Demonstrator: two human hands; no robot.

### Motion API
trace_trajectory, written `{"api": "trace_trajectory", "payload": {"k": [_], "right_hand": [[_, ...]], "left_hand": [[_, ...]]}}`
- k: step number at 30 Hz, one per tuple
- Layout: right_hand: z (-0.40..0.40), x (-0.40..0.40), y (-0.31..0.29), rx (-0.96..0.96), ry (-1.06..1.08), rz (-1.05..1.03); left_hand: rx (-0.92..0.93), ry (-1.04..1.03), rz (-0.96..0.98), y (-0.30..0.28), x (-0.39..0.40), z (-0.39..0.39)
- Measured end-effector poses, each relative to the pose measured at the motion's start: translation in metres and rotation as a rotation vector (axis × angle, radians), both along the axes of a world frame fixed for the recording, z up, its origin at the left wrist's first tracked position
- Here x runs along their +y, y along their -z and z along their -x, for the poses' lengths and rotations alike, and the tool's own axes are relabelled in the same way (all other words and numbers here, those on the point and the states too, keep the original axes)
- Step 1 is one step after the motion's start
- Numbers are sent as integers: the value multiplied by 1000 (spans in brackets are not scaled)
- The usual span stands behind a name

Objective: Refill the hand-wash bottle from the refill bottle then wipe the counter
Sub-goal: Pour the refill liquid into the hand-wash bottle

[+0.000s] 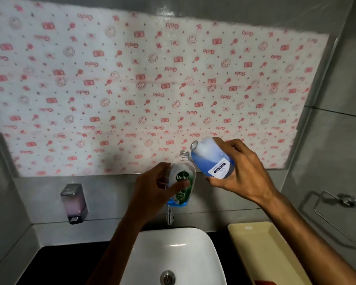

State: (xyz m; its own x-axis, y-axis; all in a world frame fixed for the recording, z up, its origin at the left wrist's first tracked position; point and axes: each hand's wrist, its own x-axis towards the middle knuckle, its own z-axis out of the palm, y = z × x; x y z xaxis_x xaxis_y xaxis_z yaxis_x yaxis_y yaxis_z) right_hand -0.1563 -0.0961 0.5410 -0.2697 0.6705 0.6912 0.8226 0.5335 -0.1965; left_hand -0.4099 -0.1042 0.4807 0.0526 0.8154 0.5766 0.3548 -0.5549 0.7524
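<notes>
My left hand grips the clear hand-wash bottle with a green Dettol label, held upright above the basin with its neck open and a little blue liquid at its bottom. My right hand holds the refill bottle, partly full of blue liquid, with a white label. It is tilted to the left, its open mouth just above and right of the hand-wash bottle's neck. No stream shows between the two mouths.
A white basin with a metal drain sits below on a black counter; a tap stands behind it. A cream tray lies at right, a wall soap dispenser at left, a towel ring far right.
</notes>
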Motion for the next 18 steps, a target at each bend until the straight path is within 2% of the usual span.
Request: {"api": "trace_trajectory", "payload": {"k": [18], "right_hand": [[12, -2, -26, -182, 56, 60]], "left_hand": [[-34, 21, -49, -1, 1, 5]]}}
